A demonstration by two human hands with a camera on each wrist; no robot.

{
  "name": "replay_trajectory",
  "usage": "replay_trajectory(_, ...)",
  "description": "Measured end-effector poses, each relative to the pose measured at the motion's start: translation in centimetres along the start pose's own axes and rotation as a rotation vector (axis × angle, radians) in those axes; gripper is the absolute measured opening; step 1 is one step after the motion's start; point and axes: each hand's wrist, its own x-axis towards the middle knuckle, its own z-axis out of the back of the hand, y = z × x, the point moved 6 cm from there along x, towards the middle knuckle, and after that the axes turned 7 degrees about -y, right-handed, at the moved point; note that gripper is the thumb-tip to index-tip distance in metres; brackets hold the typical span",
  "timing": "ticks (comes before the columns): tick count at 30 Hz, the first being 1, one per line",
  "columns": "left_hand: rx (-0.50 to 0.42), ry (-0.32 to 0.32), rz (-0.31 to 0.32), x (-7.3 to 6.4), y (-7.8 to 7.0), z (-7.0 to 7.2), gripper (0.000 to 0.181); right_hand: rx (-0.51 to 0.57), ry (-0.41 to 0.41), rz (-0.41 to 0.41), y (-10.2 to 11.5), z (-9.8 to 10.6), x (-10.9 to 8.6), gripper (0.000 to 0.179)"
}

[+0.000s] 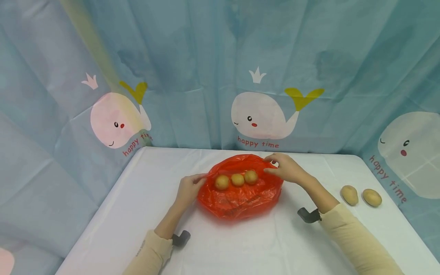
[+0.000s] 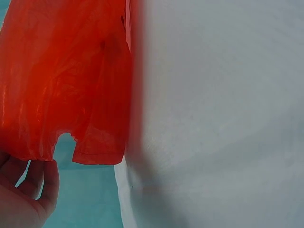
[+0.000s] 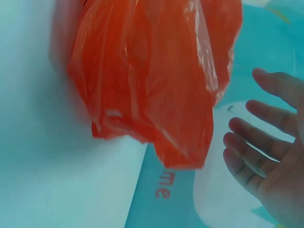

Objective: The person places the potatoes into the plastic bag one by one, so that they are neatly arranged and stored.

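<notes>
A red plastic bag [image 1: 233, 206] lies on the table with its mouth spread wide. Inside it, three potatoes [image 1: 222, 182] sit in a row. My left hand [image 1: 188, 190] pinches the bag's left edge between thumb and fingers. In the left wrist view, the left fingertips [image 2: 49, 171] meet the bag's rim beside a notch. At the bag's right side is my right hand [image 1: 288, 168], with its fingers spread. The right wrist view shows that hand [image 3: 278, 147] apart from the bag [image 3: 147, 71], holding nothing.
Two more potatoes, one [image 1: 349, 195] beside the other [image 1: 372, 197], lie toward the table's right edge. A white cloth [image 1: 113, 214] covers the table. Blue curtains [image 1: 206, 76] printed with whales hang behind it and at both sides.
</notes>
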Motion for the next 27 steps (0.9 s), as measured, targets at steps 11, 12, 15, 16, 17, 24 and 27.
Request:
replay_trajectory(11,-0.01,-0.001,-0.002,0.0,0.1,0.3,0.026,-0.006,-0.066,-0.038,-1.6,2.6,-2.0,0.04)
replay_trajectory(12,-0.011,0.001,-0.001,0.0,0.1,0.3,0.026,-0.01,-0.074,-0.041,-1.8,2.8,-2.1,0.039)
replay_trajectory(15,-0.005,0.001,-0.013,0.1,0.0,0.3,0.026,-0.021,-0.097,-0.038,-2.1,3.6,-2.5,0.038)
replay_trajectory(16,-0.005,0.0,-0.02,0.1,-0.1,0.4,0.027,-0.023,-0.104,-0.038,-2.2,3.8,-2.7,0.038)
replay_trajectory(17,-0.005,-0.001,-0.025,0.2,-0.1,0.4,0.027,-0.024,-0.109,-0.04,-2.3,4.0,-2.8,0.039)
replay_trajectory(24,-0.014,0.002,-0.024,0.2,0.0,0.3,0.026,-0.039,-0.14,-0.089,-3.5,5.2,-4.4,0.043)
replay_trajectory(27,-0.023,0.014,-0.008,0.1,0.3,0.0,0.026,-0.045,-0.159,-0.099,-4.3,5.5,-5.4,0.043)
